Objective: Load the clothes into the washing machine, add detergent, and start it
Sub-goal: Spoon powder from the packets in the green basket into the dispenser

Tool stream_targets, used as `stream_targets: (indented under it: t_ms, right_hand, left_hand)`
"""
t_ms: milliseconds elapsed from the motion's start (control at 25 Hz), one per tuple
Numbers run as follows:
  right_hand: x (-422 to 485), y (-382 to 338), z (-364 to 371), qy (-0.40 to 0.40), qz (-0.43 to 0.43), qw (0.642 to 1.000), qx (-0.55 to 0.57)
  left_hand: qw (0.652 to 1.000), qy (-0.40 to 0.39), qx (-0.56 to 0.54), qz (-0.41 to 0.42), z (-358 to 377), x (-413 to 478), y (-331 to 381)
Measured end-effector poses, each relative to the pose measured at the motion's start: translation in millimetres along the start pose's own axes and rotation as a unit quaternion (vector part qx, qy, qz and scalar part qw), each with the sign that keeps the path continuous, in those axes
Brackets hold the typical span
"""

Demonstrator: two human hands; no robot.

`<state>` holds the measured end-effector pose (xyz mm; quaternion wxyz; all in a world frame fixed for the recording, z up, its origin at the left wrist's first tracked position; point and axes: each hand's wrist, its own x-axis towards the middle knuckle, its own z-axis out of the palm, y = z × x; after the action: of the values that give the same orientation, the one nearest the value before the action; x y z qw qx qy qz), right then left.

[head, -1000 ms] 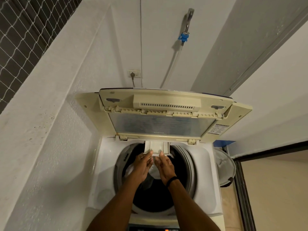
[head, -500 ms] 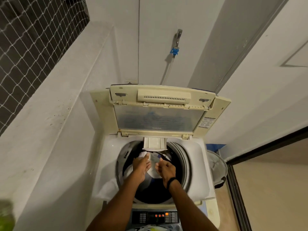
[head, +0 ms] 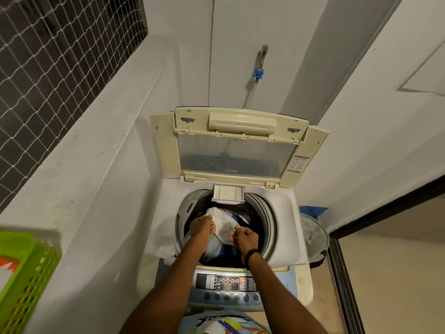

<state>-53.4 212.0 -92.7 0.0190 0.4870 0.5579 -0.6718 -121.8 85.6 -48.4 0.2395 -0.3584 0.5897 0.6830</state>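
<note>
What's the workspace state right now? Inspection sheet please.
surface: cream top-loading washing machine, hinged lid up.
job's things: white cloth garment over blue clothes in the drum; small white detergent drawer pulled out at rear rim.
clutter: green perforated plastic basket left; white mesh bin right.
grippers: left hand and right hand both grip the garment.
cables: pale hose from the wall tap; no power cable seen.
surroundings: white walls, netted window.

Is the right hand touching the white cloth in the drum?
Touching. In the head view the right hand pinches the white cloth at its edge, with no gap between them.
</note>
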Motion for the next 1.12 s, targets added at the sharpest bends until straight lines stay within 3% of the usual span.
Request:
stream_targets:
  t_ms: [680, 960, 1120]
  right_hand:
    - [-44.4, -1.5, -75.2, -0.12, -0.017, 0.993, 0.003]
    - [-73.7, -15.7, -58.2, -0.146, -0.053, 0.988, -0.013]
    - [-118.8, -32.9, -23.3, -0.202, -0.096, 0.974, -0.02]
  left_hand:
    - [0.99, 0.101, 0.005, 0.1, -15.6, -97.6, -60.8]
    - [0.986, 0.089, -0.018, 0.141, -35.0, -137.0, -48.6]
    - [0.977, 0.111, -0.068, 0.167, -66.5, -168.9, -21.9]
